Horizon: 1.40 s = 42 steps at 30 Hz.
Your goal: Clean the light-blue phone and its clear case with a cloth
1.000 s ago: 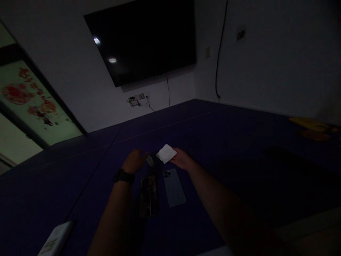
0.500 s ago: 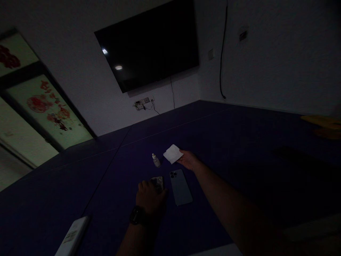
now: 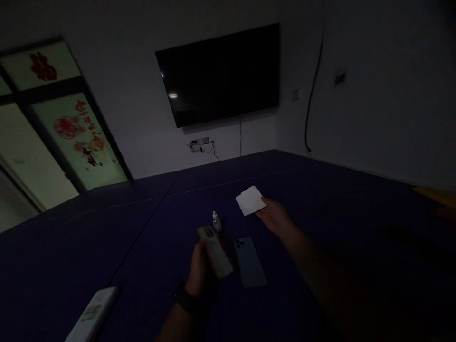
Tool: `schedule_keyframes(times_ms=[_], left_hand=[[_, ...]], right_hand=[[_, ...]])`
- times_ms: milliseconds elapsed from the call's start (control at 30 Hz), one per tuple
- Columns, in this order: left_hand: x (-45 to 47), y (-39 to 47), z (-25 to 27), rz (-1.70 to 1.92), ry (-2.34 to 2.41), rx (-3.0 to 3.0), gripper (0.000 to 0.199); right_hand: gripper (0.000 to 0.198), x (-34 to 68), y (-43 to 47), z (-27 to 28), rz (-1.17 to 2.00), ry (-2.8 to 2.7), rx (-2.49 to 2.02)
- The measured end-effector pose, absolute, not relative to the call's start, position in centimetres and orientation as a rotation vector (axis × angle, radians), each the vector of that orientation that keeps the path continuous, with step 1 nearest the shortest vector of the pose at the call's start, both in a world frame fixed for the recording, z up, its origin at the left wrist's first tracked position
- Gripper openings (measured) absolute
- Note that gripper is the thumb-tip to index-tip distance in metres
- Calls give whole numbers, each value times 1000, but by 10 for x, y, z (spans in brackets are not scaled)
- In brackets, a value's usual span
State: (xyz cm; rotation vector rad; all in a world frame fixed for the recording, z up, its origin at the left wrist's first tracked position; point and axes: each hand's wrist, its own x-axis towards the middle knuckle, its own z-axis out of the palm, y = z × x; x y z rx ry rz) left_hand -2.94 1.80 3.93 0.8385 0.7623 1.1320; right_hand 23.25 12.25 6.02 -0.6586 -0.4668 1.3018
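Head view, light: dim; shapes read, fine marks and smears don't.
Left hand (image 3: 198, 270): closed on the near-left edge of a phone case (image 3: 220, 259), thumb side up; the far fingers are hidden behind it. Dark wristwatch (image 3: 185, 299) on that wrist.
Phone case: translucent or pale, camera cutout at the far end, held tilted; looks raised off the surface, though the underside is hidden. Nothing visible inside it.
Right hand (image 3: 276, 216): narrow pinch on the near-right corner of a white folded cloth or tissue (image 3: 250, 200), which is spread flat and apart from both phone and case. Can't tell cloth from paper.
Phone (image 3: 251, 266): lies back up on the dark purple surface (image 3: 142, 270), triple-camera end away from the person, just right of the case, no hand on it.
Dropper bottle (image 3: 217, 222): small, upright, white top, just past the case's camera end; can't tell whether they touch. Neither hand is on it.
White box (image 3: 93, 313): lower left, well apart from both hands, printed patch on top.
Background: wall-mounted TV (image 3: 224, 73), screen dark.
Progress, judged: phone out in the open, bottle standing, case and white square in hand. Placing or arranging looks partway; those last two have yet to be set down. Whether anything has been wiped can't be told.
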Motion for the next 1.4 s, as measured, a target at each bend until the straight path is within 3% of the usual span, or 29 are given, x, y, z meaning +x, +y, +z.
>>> schedule_keyframes(times_ms=[200, 367, 467, 667, 833, 1033, 1233, 1400], left_hand=[[-16, 9, 47, 1038, 446, 602, 55], [-1, 5, 43, 1028, 458, 540, 48], [4, 7, 34, 1036, 533, 557, 49], [7, 16, 10, 1335, 772, 631, 31], [6, 18, 4, 1417, 823, 633, 26], [7, 17, 11, 1436, 786, 584, 37], [6, 13, 16, 1437, 755, 548, 32], [2, 15, 20, 1248, 639, 462, 34]], right_hand=[[15, 210, 88, 37, 1236, -558, -706], [10, 186, 68, 28, 1139, -740, -761], [17, 176, 47, 36, 1082, -935, -795], [38, 157, 22, 46, 587, -2002, -696], [44, 154, 27, 38, 503, -2048, -737], [44, 161, 30, 38, 366, -2203, -689], [45, 163, 31, 40, -26, -2366, -727], [41, 162, 30, 40, -99, -2401, -678]])
